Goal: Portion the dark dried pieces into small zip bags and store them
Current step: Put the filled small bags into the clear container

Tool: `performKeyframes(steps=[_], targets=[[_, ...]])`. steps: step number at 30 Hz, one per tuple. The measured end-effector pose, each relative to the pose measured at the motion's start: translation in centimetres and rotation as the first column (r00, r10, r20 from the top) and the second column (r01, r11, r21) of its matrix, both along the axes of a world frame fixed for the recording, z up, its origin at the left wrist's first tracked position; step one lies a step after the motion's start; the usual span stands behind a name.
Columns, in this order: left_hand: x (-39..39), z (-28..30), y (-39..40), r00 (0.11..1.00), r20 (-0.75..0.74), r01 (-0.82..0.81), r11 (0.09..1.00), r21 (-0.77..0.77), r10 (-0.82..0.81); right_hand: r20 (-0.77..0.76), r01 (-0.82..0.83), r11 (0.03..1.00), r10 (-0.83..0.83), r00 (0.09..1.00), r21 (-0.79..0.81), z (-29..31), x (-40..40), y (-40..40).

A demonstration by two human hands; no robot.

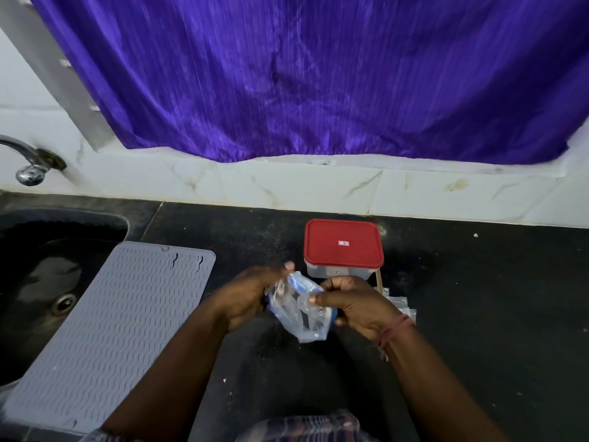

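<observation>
A small clear zip bag (pixel 302 317) with a blue strip hangs above the black counter between both hands. My left hand (pixel 251 298) pinches its upper left edge. My right hand (pixel 353 306) pinches its right edge, fingers curled. Dark shapes show through the plastic; I cannot tell whether they lie inside it. Just behind the hands stands a clear container with a red lid (pixel 343 244), shut. More clear zip bags (pixel 402 306) lie flat on the counter, partly hidden behind my right wrist.
A grey ribbed mat (pixel 118 320) lies at the left, overhanging the dark sink (pixel 47 275). A chrome tap (pixel 28 161) sticks out at the far left. White tiles and a purple curtain (pixel 302 74) close off the back. A thin wooden stick (pixel 379 282) lies beside the container.
</observation>
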State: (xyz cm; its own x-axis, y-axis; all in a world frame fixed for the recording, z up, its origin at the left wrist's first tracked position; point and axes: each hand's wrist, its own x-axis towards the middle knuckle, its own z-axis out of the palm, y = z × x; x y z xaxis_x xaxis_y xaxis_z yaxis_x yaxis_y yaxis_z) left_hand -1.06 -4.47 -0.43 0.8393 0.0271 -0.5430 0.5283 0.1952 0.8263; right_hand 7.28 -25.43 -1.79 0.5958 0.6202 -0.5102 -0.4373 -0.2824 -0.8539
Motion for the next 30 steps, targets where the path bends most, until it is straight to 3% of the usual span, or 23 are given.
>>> performKeyframes(steps=[2, 4, 6, 8, 10, 13, 16, 19, 21, 23, 25, 27, 28, 30], targets=[[0.0, 0.2, -0.2, 1.0, 0.0, 0.031, 0.995, 0.09, -0.031, 0.173, 0.096, 0.994, -0.084, 0.981, -0.058, -0.4, 0.3, 0.1], [0.1, 0.3, -0.3, 0.996, 0.01, 0.087, 0.955, 0.283, -0.094, 0.388, 0.206, 0.973, -0.151, 0.909, -0.103, -1.1, 0.5, 0.4], [0.4, 0.4, -0.8, 0.982, -0.019, 0.17, 0.821, 0.545, -0.19, 0.606, 0.303, 0.946, -0.176, 0.776, -0.113, -1.7, 0.2, 0.9], [0.8, 0.5, -1.5, 0.978, -0.022, 0.163, 0.686, 0.709, -0.209, 0.781, 0.399, 0.911, -0.173, 0.6, -0.105, -1.7, -0.6, 1.5], [1.1, 0.5, -1.7, 0.982, 0.059, 0.08, 0.684, 0.725, -0.177, 0.862, 0.466, 0.88, -0.167, 0.479, -0.088, -1.7, -1.2, 1.7], [1.0, 0.9, -1.5, 0.976, 0.103, 0.071, 0.724, 0.686, -0.194, 0.879, 0.56, 0.827, -0.23, 0.418, -0.05, -1.9, -0.6, 1.3], [0.9, 0.2, -1.5, 0.983, 0.111, 0.01, 0.65, 0.76, -0.145, 0.803, 0.533, 0.846, -0.312, 0.507, -0.008, -1.9, 0.0, 1.0], [1.1, -0.7, -1.5, 0.951, 0.286, -0.302, 0.541, 0.785, 0.117, 0.71, 0.374, 0.927, -0.256, 0.655, -0.011, -2.2, -0.4, 1.2], [1.2, -0.8, -1.3, 0.912, 0.36, -0.411, 0.423, 0.808, 0.198, 0.571, 0.277, 0.96, -0.255, 0.78, 0.051, -2.6, -0.8, 1.5], [1.2, -0.8, -1.0, 0.905, 0.35, -0.417, 0.336, 0.844, 0.243, 0.415, 0.175, 0.973, -0.224, 0.882, 0.152, -2.5, -1.3, 1.8], [1.3, -1.1, -0.9, 0.891, 0.317, -0.431, 0.386, 0.816, 0.325, 0.353, 0.11, 0.97, -0.183, 0.917, 0.218, -2.3, -1.6, 2.1], [1.4, -1.5, -0.8, 0.875, 0.254, -0.466, 0.57, 0.677, 0.413, 0.403, 0.108, 0.971, -0.188, 0.896, 0.212, -2.2, -1.6, 2.6], [1.4, -1.5, -0.8, 0.871, 0.194, -0.477, 0.681, 0.556, 0.451, 0.44, 0.147, 0.969, -0.222, 0.87, 0.199, -2.2, -1.5, 2.8], [1.2, -1.1, -1.0, 0.885, 0.062, -0.465, 0.871, 0.157, 0.461, 0.474, 0.276, 0.944, -0.331, 0.816, 0.183, -2.2, -1.0, 2.8]])
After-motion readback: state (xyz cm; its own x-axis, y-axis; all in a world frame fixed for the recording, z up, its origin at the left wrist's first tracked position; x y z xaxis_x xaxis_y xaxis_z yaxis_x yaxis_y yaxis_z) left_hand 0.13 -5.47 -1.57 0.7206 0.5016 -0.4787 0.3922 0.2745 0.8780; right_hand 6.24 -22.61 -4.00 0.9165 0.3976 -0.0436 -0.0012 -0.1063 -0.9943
